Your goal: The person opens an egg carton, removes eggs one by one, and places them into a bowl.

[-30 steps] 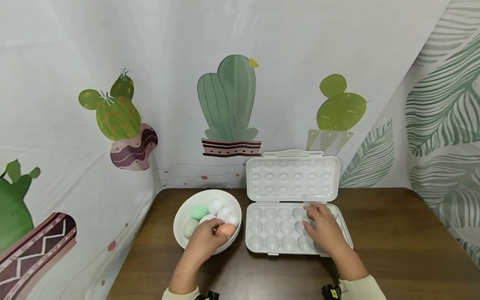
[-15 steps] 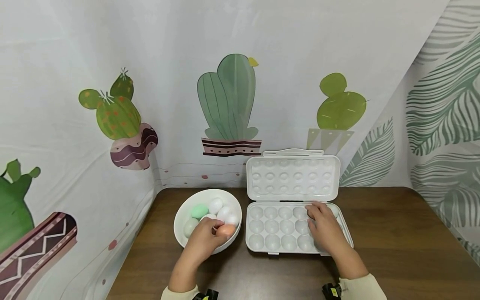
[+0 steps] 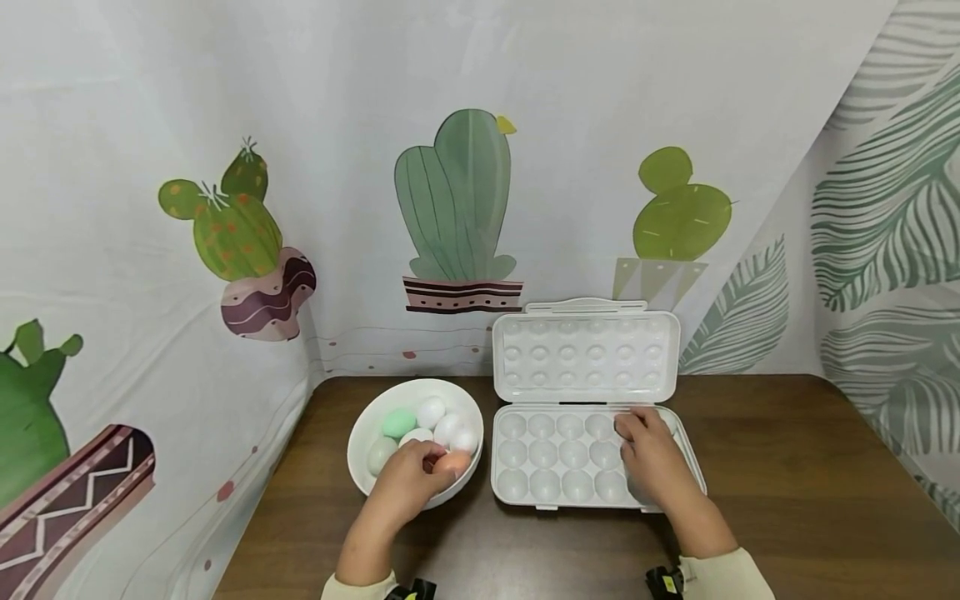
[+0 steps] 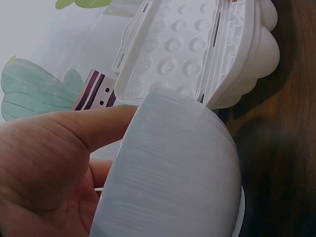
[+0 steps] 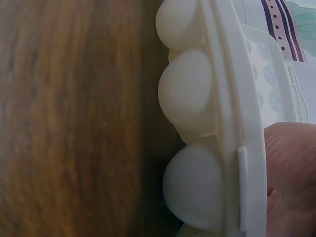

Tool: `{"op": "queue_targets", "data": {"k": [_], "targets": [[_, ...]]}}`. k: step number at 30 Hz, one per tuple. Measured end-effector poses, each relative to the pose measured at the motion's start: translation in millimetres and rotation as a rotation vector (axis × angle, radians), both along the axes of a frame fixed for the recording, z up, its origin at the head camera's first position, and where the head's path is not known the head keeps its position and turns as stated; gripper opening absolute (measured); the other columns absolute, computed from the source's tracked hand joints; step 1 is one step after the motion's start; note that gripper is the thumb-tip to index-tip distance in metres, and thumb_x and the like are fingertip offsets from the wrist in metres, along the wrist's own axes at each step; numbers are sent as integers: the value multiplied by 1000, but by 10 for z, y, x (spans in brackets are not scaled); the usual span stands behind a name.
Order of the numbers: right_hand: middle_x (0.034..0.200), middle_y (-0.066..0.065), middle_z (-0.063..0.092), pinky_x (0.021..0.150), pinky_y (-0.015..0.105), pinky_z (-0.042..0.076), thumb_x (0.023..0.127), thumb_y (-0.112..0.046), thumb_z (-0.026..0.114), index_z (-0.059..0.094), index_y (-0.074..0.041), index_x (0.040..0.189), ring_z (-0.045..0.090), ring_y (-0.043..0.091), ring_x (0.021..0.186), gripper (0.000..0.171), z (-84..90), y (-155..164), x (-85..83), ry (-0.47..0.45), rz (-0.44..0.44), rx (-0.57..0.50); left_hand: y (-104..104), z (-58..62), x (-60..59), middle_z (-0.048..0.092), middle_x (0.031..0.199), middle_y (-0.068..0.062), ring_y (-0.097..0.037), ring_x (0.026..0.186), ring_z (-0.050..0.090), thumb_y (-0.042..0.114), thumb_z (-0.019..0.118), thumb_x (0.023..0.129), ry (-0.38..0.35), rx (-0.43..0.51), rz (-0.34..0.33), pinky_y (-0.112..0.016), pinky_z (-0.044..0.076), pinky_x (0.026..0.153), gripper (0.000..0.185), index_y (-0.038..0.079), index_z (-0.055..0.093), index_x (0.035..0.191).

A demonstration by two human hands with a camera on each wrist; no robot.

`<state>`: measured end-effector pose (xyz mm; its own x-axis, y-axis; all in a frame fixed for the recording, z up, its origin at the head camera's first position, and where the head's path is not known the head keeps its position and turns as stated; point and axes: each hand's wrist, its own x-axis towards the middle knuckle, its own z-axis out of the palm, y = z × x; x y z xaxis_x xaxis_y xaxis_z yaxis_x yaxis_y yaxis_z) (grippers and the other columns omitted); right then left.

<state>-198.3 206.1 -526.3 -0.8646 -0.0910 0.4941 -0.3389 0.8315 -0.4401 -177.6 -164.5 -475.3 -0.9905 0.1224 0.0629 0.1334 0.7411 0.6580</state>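
Not much has shifted in the last second: the right hand (image 3: 651, 461) has slid a touch toward the right end of the egg tray (image 3: 517, 487), and the left hand (image 3: 408, 483) sits a shade lower over the bowl (image 3: 360, 433). Left grip is curled round the orange egg (image 3: 453, 463), pinching it at the bowl's right rim, lower centre of the frame. The right hand lies over the tray's right-hand cups, fingers bent; whether it holds anything, I can't tell. The key relation: the tray's empty cups lie just to the right of the orange egg, across the rim, and the tray's long axis runs left to right. The left hand is nearer those left-hand cups. Green and white eggs (image 3: 431, 412) wait in the bowl, on the table (image 3: 787, 483).
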Motion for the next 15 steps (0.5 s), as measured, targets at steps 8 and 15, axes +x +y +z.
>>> {"op": "queue_targets", "data": {"k": [8, 15], "targets": [[117, 30, 57, 83, 54, 55, 78, 12, 68, 68, 4, 113, 65, 48, 99, 36, -29, 9, -18, 40, 10, -19, 3, -6, -10, 65, 85, 0, -13, 82, 57, 21, 79, 79, 29, -8, -17, -27, 48, 74, 25, 8, 73, 100], [116, 31, 61, 86, 56, 54, 77, 12, 69, 68, 5, 114, 64, 49, 102, 39, -41, 13, -25, 51, 8, 6, -1, 5, -9, 65, 84, 1, -13, 83, 57, 22, 79, 81, 24, -10, -25, -28, 47, 74, 24, 9, 74, 100]]}}
